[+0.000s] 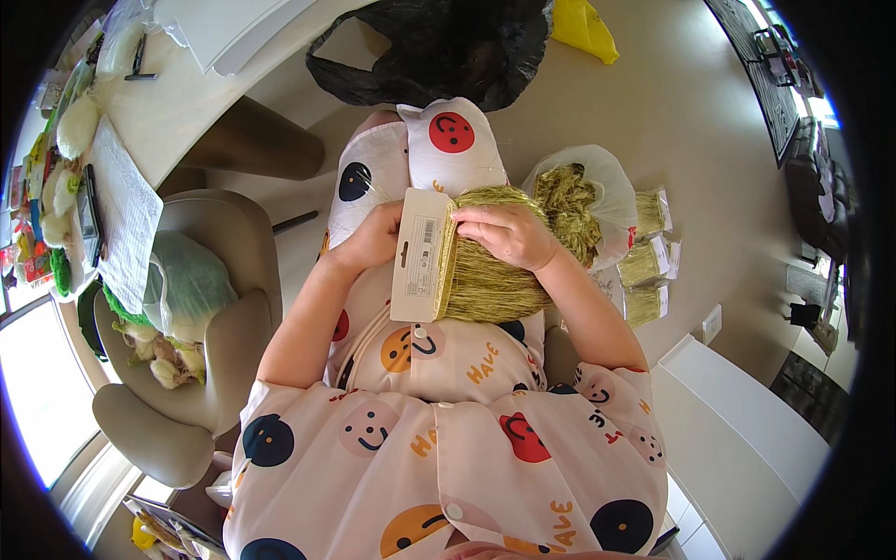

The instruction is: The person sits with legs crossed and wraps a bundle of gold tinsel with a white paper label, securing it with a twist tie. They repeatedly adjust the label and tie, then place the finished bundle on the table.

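On my lap lies a white cardboard header card (414,269) with a hang slot, a barcode and small print. A gold tinsel fringe (493,287) spreads from its right edge, with a braided gold band along the card. My left hand (374,234) grips the card's left edge, its fingertips partly hidden behind it. The fingers of my right hand (509,234) lie over the fringe, with the fingertips at the gold band. A few loose shiny strands are scattered on the trousers.
Right of my legs, a clear plastic bag (612,168) holds loose gold tinsel (567,210), beside several packed fringes (642,266) on the floor. A black plastic bag (448,52) lies ahead. At left are a cluttered table (189,105) and a chair (245,259) bearing bagged items.
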{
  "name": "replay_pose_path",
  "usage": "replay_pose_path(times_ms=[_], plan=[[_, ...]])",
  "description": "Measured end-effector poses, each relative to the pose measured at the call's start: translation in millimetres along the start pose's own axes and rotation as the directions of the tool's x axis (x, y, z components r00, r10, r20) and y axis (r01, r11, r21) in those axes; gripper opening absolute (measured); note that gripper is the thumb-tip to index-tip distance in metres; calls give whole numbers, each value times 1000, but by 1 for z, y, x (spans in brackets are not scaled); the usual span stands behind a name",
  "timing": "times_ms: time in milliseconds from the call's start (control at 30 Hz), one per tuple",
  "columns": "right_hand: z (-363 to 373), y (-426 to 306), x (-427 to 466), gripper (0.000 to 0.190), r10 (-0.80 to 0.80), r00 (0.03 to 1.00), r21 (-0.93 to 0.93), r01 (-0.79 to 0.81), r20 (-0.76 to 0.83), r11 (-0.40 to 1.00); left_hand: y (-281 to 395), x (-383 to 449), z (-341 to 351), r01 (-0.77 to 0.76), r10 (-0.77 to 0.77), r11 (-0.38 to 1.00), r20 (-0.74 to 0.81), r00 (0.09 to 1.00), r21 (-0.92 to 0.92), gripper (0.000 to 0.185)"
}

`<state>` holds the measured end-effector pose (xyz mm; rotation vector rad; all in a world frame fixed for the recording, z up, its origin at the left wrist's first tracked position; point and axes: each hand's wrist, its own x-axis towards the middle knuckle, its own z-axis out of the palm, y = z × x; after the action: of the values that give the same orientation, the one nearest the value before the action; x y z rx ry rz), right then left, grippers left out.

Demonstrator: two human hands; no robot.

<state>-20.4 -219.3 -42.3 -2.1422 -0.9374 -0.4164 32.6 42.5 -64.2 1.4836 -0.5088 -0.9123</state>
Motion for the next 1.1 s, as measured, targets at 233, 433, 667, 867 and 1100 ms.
replay_pose_path(times_ms=[233, 433, 667, 867, 1100], plan=[[-1, 0, -2, 14, -2, 1000, 3, 2, 0, 1000, 1, -1, 5, -8, 9, 1000, -48, 999, 10, 33], [0, 0, -2, 13, -10, 1000, -3, 10, -4, 1000, 6, -1, 3, -33, 41, 988, -47, 998, 150, 28], [-1, -1, -2, 13, -5, 1000, 0, 5, 4, 1000, 7, -1, 2, -41, 44, 990, -21, 999, 135, 29], [-2, -1, -2, 13, -11, 1000, -8, 11, -1, 1000, 1, 0, 4, -25, 26, 998, -19, 999, 56, 33], [-5, -1, -1, 13, -1, 1000, -11, 1, 5, 1000, 4, 3, 24, -17, -12, 993, -242, 970, -117, 39]])
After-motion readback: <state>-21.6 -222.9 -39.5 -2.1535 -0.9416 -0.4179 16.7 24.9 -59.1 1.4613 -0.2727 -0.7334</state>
